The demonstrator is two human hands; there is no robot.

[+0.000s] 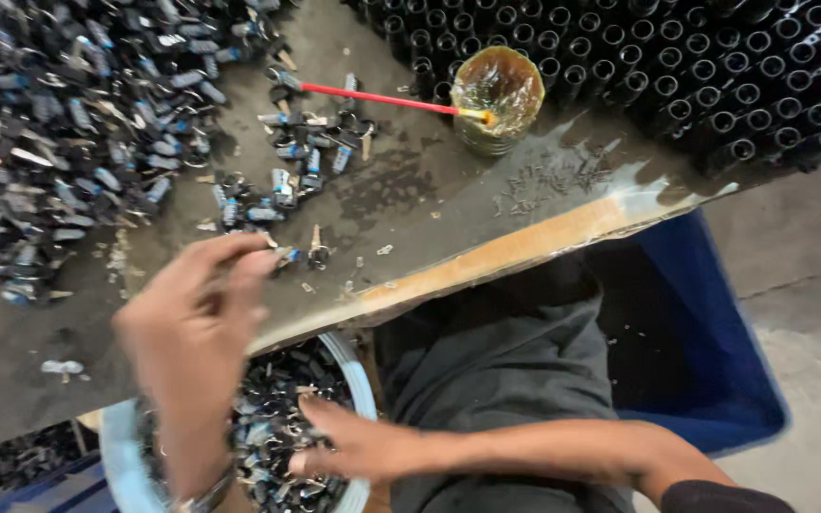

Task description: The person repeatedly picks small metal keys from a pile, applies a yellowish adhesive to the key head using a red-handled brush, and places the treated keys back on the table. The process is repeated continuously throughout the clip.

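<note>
- Worktable [410, 190]: dark, grimy top w/ a pale worn front edge; we sit at it, dark trousers [496, 370] below.
- Black tubes [677, 66]: packed upright in rows at the far right of the table, open ends up.
- Blue bin [705, 351]: on the floor to our right, just under the table edge.
- Big pile of small black-and-blue parts [68, 133]: far left of the table; a smaller scatter [306, 142] near the middle.
- Round tub [358, 399]: pale rim, below the table edge in front of us, full of the same small parts [268, 427].
- Jar [496, 100]: amber, glue-like stuff inside, red-handled brush [382, 98] resting in it, beside the tubes.
- Left hand [192, 332]: raised over the tub's rim, fingers curled together near the table edge; blurred, can't tell if it grips anything.
- Right hand [353, 446]: palm down, fingers loose, resting on the parts in the tub; nothing clearly grasped.
</note>
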